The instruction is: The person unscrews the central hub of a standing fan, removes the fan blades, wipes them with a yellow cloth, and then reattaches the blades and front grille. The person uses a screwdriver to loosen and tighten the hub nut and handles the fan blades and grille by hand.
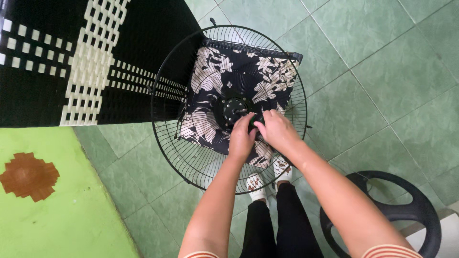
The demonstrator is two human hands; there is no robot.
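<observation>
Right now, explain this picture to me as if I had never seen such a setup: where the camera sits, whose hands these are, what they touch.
There is one picture, taken by a camera worn on a person's head and looking straight down, so the two bare arms reaching in from the bottom are that person's own. The left hand and the right hand meet on a small dark part beside the hub of a round black wire fan guard. How they grip it is hidden by the fingers. The guard lies over a dark cushion with pale leaves. Beneath is a green tiled floor. A black and white woven mat lies upper left, a green mat lower left, and a black round base lower right.
</observation>
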